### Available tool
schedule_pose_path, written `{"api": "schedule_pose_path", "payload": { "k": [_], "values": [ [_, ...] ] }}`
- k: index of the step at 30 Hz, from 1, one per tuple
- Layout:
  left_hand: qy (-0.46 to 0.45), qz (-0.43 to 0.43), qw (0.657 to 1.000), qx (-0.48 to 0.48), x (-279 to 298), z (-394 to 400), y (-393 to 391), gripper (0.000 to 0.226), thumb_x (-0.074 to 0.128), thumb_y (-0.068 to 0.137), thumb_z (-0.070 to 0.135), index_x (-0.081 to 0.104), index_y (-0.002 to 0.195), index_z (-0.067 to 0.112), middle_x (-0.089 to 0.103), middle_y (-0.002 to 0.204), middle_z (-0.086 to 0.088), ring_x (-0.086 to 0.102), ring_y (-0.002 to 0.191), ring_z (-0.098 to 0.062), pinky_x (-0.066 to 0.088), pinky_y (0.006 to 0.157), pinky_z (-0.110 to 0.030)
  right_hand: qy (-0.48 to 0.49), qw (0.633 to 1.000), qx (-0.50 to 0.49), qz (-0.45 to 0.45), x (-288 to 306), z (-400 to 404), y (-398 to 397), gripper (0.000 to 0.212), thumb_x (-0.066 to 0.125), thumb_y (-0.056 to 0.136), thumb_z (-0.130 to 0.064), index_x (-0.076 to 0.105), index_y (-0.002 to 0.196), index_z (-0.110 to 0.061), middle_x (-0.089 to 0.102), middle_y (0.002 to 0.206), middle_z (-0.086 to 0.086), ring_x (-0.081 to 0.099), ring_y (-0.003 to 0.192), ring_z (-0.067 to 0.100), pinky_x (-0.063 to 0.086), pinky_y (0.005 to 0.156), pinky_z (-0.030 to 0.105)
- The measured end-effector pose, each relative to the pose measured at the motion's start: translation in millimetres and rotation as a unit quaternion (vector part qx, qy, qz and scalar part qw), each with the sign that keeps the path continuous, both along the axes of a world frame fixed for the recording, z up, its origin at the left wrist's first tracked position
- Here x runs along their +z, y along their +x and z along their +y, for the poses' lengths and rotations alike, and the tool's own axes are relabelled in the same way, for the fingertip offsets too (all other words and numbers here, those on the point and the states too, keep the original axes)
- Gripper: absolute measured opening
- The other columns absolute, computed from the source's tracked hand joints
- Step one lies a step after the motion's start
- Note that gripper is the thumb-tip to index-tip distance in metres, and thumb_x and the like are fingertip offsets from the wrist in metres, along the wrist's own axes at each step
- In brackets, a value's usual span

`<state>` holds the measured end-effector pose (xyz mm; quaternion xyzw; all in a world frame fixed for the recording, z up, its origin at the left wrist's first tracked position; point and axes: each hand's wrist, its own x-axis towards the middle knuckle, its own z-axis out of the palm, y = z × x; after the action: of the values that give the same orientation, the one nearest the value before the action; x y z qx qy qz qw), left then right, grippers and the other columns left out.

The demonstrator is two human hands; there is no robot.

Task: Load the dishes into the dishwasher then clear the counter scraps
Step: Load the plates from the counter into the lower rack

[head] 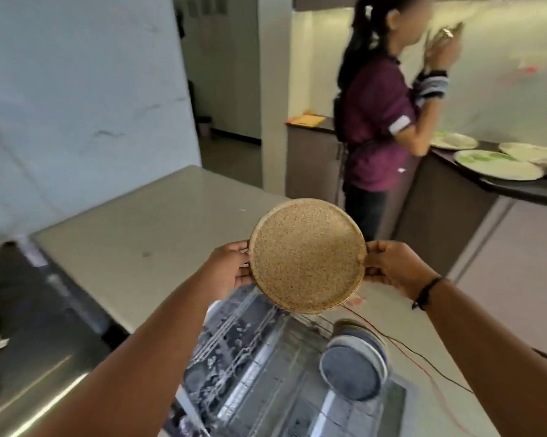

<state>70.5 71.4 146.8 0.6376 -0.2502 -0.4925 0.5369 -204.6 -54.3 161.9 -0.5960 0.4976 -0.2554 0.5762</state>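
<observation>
A round speckled tan plate [306, 255] is held up in the air, tilted with its face toward me. My left hand [231, 268] grips its left rim and my right hand [392, 268] grips its right rim. Below the plate lies the pulled-out dishwasher rack [253, 367] of wire. Grey-blue plates [352, 369] stand on edge in the rack's right part.
A steel worktop [133, 234] stretches to the left of the rack, with a dark counter [35, 335] at the near left. A person in a maroon shirt [379, 121] stands at the back right beside a counter with white plates [499, 167]. A red wire [404, 345] runs across the floor.
</observation>
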Motion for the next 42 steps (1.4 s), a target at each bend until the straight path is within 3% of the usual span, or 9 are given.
{"api": "schedule_pose_path", "payload": {
  "k": [4,9,15,17,20,25,29,38,42],
  "values": [
    [0.008,-0.041,0.998,-0.05,-24.7,-69.1,-44.0,0.035,0.052,0.095,0.001,0.055,0.129,0.01,0.069,0.099,-0.013,0.066,0.081,-0.023,0.055,0.082,-0.041,0.001,0.993,-0.114,0.02,-35.8,-23.1,-59.1,0.013,0.064,0.087,0.0,0.062,0.1,-0.002,0.069,0.092,0.017,0.067,0.081,0.028,0.058,0.079,0.041],
    [0.019,-0.086,0.988,-0.124,-64.7,-128.8,-78.8,0.04,0.06,0.09,0.002,0.053,0.129,0.001,0.065,0.11,-0.018,0.064,0.085,-0.025,0.054,0.08,-0.036,0.024,0.973,-0.214,0.081,-84.6,-31.1,-99.4,0.019,0.067,0.08,0.007,0.055,0.082,-0.008,0.065,0.077,0.013,0.063,0.066,0.022,0.058,0.062,0.031],
    [0.04,-0.18,0.955,-0.233,-151.1,-183.9,-88.7,0.012,0.072,0.083,0.01,0.073,0.093,0.015,0.069,0.075,-0.006,0.066,0.072,-0.024,0.056,0.085,-0.05,-0.017,0.93,-0.265,0.253,-139.8,-38.5,-115.1,0.029,0.065,0.073,0.006,0.05,0.062,-0.016,0.055,0.063,0.005,0.053,0.067,0.024,0.05,0.063,0.04],
    [0.047,-0.23,0.935,-0.267,-191.8,-196.8,-92.5,0.012,0.073,0.079,0.018,0.073,0.076,0.03,0.071,0.074,-0.003,0.07,0.075,-0.026,0.056,0.082,-0.05,-0.021,0.912,-0.254,0.322,-161.6,-38.1,-117.3,0.027,0.062,0.078,-0.002,0.047,0.062,-0.018,0.052,0.063,0.001,0.049,0.067,0.025,0.038,0.054,0.029],
    [0.063,-0.296,0.904,-0.302,-218.9,-194.5,-107.1,0.009,0.071,0.083,0.017,0.073,0.083,0.026,0.072,0.08,0.0,0.069,0.08,-0.023,0.055,0.077,-0.037,-0.002,0.897,-0.236,0.375,-206.3,-34.7,-122.3,0.023,0.055,0.083,-0.006,0.047,0.065,-0.017,0.05,0.062,-0.002,0.049,0.068,0.028,0.026,0.047,0.023],
    [0.087,-0.357,0.871,-0.328,-299.9,-198.9,-122.1,0.011,0.067,0.088,0.018,0.072,0.097,0.019,0.068,0.082,0.004,0.059,0.067,-0.011,0.032,0.049,-0.004,0.037,0.892,-0.202,0.403,-306.9,-43.9,-130.6,0.009,0.054,0.086,-0.012,0.063,0.084,-0.014,0.066,0.084,0.013,0.061,0.083,0.035,0.036,0.059,0.029],
    [0.132,-0.362,0.874,-0.295,-378.7,-208.6,-129.5,0.018,0.07,0.085,0.018,0.073,0.1,0.009,0.069,0.083,-0.006,0.063,0.078,-0.022,0.034,0.055,-0.023,0.052,0.892,-0.165,0.417,-387.8,-60.1,-132.1,0.019,0.049,0.091,-0.016,0.067,0.095,-0.014,0.068,0.098,0.015,0.063,0.09,0.034,0.037,0.064,0.027],
    [0.226,-0.295,0.9,-0.227,-497.0,-206.9,-127.1,0.012,0.072,0.083,0.018,0.069,0.09,0.008,0.07,0.08,-0.014,0.063,0.069,-0.029,0.044,0.065,-0.029,0.069,0.89,-0.097,0.44,-494.1,-82.2,-131.1,0.023,0.045,0.094,-0.019,0.067,0.098,-0.013,0.067,0.099,0.015,0.06,0.092,0.035,0.034,0.066,0.027],
    [0.229,-0.297,0.896,-0.24,-517.3,-203.0,-120.8,0.018,0.072,0.083,0.019,0.071,0.095,0.005,0.069,0.082,-0.011,0.058,0.069,-0.018,0.042,0.065,-0.026,0.072,0.888,-0.065,0.45,-516.6,-80.3,-130.5,0.021,0.045,0.093,-0.021,0.065,0.092,-0.015,0.065,0.092,0.012,0.058,0.083,0.033,0.033,0.063,0.028]
  ]
}}
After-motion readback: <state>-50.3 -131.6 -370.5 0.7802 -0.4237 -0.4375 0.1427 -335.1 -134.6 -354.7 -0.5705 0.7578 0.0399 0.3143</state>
